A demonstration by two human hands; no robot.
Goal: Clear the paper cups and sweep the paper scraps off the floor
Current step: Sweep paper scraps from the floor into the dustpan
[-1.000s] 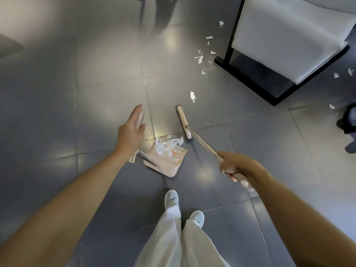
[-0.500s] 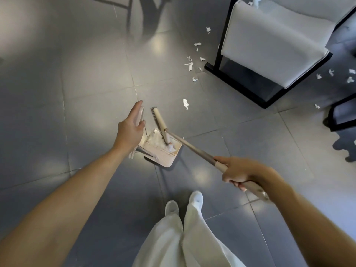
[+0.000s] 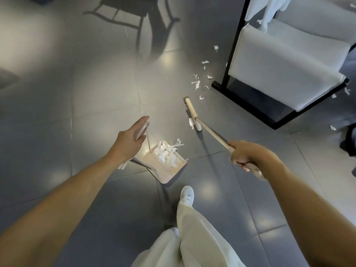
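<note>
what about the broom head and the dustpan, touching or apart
Apart. The head view shows a stretch of bare floor between the broom head and the dustpan.

Floor (image 3: pixel 92 97) of large glossy grey tiles with thin pale joints, seen from above. Soft patches of reflected light (image 3: pixel 167 58) lie on several tiles. Upper right: a chair with a black frame (image 3: pixel 248 108) and a thick white cushion (image 3: pixel 285 60); a white cloth (image 3: pixel 269 10) hangs above the cushion. Top centre: a dark chair-shaped outline (image 3: pixel 148 18), shadow or reflection, crosses the tiles.
</note>
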